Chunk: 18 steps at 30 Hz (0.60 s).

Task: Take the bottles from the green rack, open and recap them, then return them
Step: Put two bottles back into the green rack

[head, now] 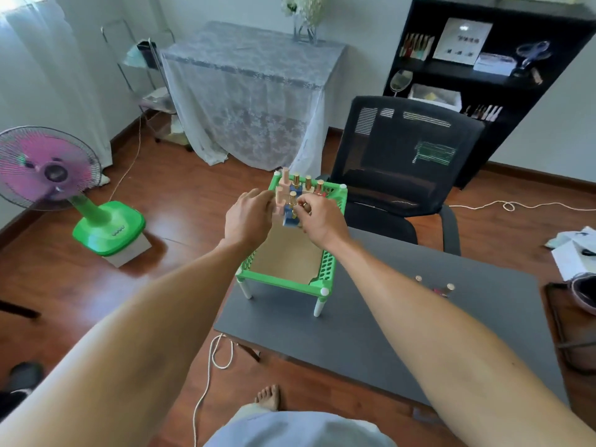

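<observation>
1. Fingers of the right hand pinch the gold cap of a blue bottle, upright at frame centre, its long axis vertical; it stands just left of that hand, which is the nearer.
2. Left hand holds a pink bottle, fingers curled round it.
3. Green rack on the grey table: about four more bottles at its far end.
4. Right of centre, roughly two small bottles stand on the table.
</observation>
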{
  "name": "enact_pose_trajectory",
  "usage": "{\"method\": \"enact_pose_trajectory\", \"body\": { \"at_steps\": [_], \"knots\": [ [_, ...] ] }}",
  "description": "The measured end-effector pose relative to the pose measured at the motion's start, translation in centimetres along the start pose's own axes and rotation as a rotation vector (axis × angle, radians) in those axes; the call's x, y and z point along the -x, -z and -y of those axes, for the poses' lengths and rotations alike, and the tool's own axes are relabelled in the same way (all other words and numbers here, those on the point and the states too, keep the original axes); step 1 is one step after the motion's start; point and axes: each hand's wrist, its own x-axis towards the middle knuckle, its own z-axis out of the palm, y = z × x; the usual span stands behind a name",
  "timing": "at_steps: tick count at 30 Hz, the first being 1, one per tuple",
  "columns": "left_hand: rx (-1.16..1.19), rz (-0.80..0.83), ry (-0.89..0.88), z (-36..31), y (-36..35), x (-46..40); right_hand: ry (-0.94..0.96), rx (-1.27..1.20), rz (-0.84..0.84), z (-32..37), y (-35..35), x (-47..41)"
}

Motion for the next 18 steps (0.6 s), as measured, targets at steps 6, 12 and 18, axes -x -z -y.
{"method": "enact_pose_trajectory", "body": {
  "at_steps": [6, 12, 18],
  "knots": [
    [0.043, 0.079, -0.087, 2.0, -1.4, -1.6, -0.032, 0.099, -0.034, 0.6, -1.8, -1.7],
    [0.067, 0.051, -0.133, 2.6, -2.6, -3.0, -0.009, 0.176, 0.005, 1.0, -2.2, -3.6],
    [0.075, 0.054, -0.148, 3.4, -3.5, -5.0, -0.034, 0.211, -0.002, 0.9, -2.6, -5.3]
  ]
}}
